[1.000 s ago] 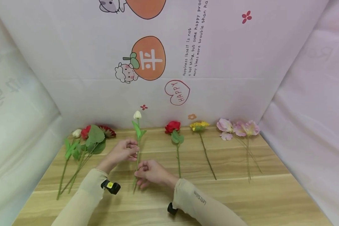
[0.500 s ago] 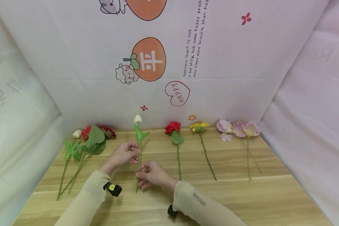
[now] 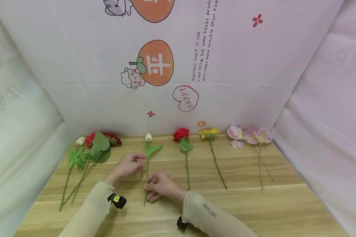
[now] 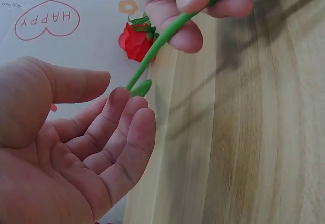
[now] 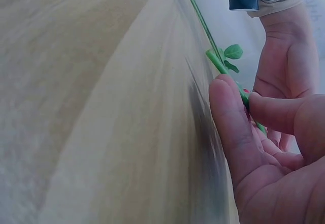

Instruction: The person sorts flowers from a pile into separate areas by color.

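A white tulip (image 3: 148, 137) with a green stem and leaves is held just above the middle of the table, its bloom toward the back wall. My right hand (image 3: 163, 187) pinches the lower stem between thumb and fingers, as the right wrist view also shows with the green stem (image 5: 217, 61). Higher up, my left hand (image 3: 129, 168) lies beside the stem. In the left wrist view its thumb stands apart from the loosely bent fingers (image 4: 139, 137), and the fingertips are at the stem (image 4: 167, 34), seemingly touching it without gripping.
To the right lie a red rose (image 3: 181, 134), a yellow flower (image 3: 209, 133) and pink flowers (image 3: 259, 135). A bunch at the left holds red flowers (image 3: 90, 140) and a white tulip bud (image 3: 80, 141). A printed cloth wall (image 3: 225, 98) rises behind the wooden table (image 3: 240, 207).
The tulip has come down and slightly right, its bloom dropping from against the wall to the table's back edge. The left hand's hold on the stem has loosened. The right hand moved slightly nearer.
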`<state>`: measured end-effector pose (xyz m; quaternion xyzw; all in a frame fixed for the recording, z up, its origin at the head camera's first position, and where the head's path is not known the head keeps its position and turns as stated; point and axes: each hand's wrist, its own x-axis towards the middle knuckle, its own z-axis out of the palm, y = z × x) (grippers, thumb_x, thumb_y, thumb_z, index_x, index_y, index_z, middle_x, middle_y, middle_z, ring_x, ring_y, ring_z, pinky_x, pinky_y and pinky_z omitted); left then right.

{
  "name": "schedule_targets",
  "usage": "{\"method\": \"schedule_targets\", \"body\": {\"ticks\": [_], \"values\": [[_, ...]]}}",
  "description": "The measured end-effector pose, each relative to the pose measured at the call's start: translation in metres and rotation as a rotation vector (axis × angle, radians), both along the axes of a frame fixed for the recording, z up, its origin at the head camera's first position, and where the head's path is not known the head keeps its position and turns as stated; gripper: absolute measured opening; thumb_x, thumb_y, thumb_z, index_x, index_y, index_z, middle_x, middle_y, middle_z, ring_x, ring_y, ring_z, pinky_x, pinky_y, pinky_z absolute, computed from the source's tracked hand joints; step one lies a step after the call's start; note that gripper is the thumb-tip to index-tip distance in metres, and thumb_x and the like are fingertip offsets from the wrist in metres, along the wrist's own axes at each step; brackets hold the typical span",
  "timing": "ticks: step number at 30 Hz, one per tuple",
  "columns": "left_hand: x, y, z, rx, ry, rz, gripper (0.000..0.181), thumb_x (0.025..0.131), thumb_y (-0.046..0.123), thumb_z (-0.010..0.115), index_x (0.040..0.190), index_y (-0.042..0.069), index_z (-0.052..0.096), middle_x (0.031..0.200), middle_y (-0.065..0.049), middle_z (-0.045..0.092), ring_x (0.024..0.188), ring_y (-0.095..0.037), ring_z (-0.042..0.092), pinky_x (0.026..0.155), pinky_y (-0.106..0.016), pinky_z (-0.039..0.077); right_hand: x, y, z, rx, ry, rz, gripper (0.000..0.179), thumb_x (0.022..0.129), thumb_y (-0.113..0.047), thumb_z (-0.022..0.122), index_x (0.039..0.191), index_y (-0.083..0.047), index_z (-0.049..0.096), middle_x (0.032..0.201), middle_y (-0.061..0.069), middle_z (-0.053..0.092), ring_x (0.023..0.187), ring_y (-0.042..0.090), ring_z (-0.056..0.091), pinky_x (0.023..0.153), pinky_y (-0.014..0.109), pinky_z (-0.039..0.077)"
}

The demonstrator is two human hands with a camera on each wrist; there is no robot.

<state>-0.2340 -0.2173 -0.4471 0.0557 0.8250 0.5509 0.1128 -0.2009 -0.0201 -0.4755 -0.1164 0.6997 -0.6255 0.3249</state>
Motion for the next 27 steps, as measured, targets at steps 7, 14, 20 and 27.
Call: {"method": "schedule_targets", "body": {"ticks": [7, 14, 20, 27], "values": [[-0.001, -0.006, -0.005, -0.026, -0.003, 0.012, 0.035, 0.102, 0.01, 0.06, 0.128, -0.012, 0.055, 0.106, -0.023, 0.064, 0.081, -0.026, 0.064, 0.072, -0.038, 0.058, 0.0, -0.001, -0.002, -0.008, -0.016, 0.017, 0.029, 0.097, -0.004, 0.068, 0.122, 0.003, 0.055, 0.091, 0.016, 0.067, 0.069, 0.029, 0.073, 0.064, 0.038, 0.063], [-0.001, -0.014, -0.009, -0.036, -0.012, 0.033, 0.035, 0.101, 0.01, 0.06, 0.128, -0.012, 0.055, 0.109, -0.025, 0.063, 0.087, -0.032, 0.066, 0.076, -0.039, 0.06, -0.001, -0.004, -0.004, -0.018, -0.037, -0.028, 0.03, 0.097, -0.003, 0.068, 0.122, 0.001, 0.053, 0.096, 0.017, 0.065, 0.074, 0.034, 0.073, 0.065, 0.041, 0.063], [0.001, -0.02, -0.009, -0.064, -0.03, 0.051, 0.037, 0.102, 0.011, 0.061, 0.131, -0.011, 0.054, 0.111, -0.025, 0.063, 0.087, -0.031, 0.067, 0.075, -0.039, 0.059, -0.005, -0.004, -0.006, -0.016, -0.045, -0.05, 0.032, 0.098, -0.003, 0.066, 0.125, 0.0, 0.05, 0.099, 0.017, 0.065, 0.075, 0.033, 0.073, 0.066, 0.04, 0.063], [0.005, -0.029, -0.01, -0.097, -0.011, 0.052, 0.037, 0.101, 0.011, 0.062, 0.129, -0.012, 0.054, 0.108, -0.024, 0.064, 0.082, -0.03, 0.066, 0.072, -0.039, 0.059, -0.009, -0.004, -0.008, -0.026, -0.052, -0.065, 0.04, 0.098, -0.002, 0.066, 0.133, 0.0, 0.047, 0.099, 0.016, 0.065, 0.075, 0.031, 0.074, 0.066, 0.038, 0.063]]}}
